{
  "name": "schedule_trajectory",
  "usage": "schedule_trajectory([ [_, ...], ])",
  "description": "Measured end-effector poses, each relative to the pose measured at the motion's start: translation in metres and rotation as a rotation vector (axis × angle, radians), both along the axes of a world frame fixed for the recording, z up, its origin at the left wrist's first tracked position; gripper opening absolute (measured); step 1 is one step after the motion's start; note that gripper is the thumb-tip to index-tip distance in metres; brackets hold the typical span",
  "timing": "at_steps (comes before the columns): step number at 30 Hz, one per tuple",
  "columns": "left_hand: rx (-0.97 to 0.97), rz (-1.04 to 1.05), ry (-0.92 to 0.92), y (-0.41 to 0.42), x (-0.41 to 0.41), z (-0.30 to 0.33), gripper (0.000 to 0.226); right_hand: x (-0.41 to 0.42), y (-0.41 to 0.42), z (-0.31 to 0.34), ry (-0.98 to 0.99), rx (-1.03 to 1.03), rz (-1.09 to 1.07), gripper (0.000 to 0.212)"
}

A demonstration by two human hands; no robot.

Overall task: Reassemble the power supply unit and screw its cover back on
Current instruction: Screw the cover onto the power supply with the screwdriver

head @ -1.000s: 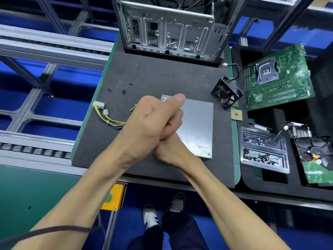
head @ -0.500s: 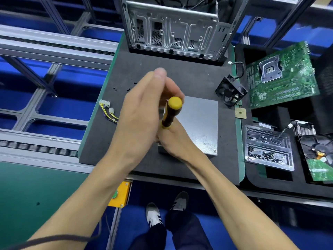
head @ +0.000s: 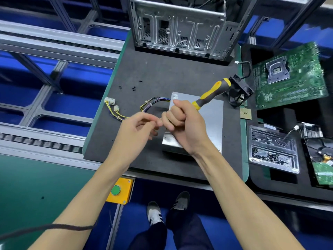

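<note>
The right hand (head: pixel 183 127) grips a screwdriver (head: pixel 210 94) in a fist, handle tilted up. The left hand (head: pixel 138 129) hangs loosely curled, seemingly empty. Both hover over the power supply (head: pixel 210 123) near the mat's (head: pixel 162 73) front edge.

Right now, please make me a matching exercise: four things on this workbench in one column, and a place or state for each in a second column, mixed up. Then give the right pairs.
Things
1. screwdriver
2. motherboard
3. loose black screws
4. green button

Places or states
A. on the mat, beyond the cable bundle
B. in a yellow box at the bench's near edge
C. gripped in the right hand
D. propped at the far right

Pairs: 1-C, 2-D, 3-A, 4-B
</note>
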State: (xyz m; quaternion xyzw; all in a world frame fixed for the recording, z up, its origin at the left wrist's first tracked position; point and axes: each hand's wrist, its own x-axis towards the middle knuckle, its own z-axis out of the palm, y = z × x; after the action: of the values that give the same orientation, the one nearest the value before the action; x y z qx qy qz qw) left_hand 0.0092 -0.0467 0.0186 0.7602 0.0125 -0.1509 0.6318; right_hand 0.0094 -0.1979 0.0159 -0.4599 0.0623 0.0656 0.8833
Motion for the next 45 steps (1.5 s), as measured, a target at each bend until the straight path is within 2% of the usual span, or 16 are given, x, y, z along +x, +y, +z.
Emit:
schedule_trajectory([
  [5, -0.025, -0.093, 0.062, 0.000, -0.004, 0.002, 0.015, 0.001, -0.002, -0.002, 0.000, 0.100, -0.083, 0.051],
  [12, -0.078, -0.110, 0.079, -0.008, -0.005, 0.006, 0.014, 0.000, -0.003, -0.003, 0.007, 0.085, -0.122, 0.053],
  [15, -0.106, -0.090, 0.052, -0.011, -0.004, 0.004, 0.007, 0.000, -0.003, -0.002, 0.015, 0.081, -0.120, 0.053],
  [17, -0.118, -0.084, 0.028, -0.012, -0.004, 0.003, 0.010, 0.000, -0.003, -0.002, 0.027, 0.080, -0.119, 0.052],
  [25, -0.033, -0.140, -0.081, -0.012, -0.007, 0.005, 0.018, -0.003, -0.002, 0.002, 0.049, 0.039, -0.128, 0.048],
  [32, 0.052, -0.149, -0.113, -0.012, -0.008, 0.011, 0.010, -0.007, -0.001, 0.005, 0.032, 0.011, -0.098, 0.055],
  [45, -0.046, -0.154, -0.047, -0.019, -0.011, 0.010, 0.009, -0.020, -0.010, 0.013, 0.048, 0.008, -0.169, 0.050],
])
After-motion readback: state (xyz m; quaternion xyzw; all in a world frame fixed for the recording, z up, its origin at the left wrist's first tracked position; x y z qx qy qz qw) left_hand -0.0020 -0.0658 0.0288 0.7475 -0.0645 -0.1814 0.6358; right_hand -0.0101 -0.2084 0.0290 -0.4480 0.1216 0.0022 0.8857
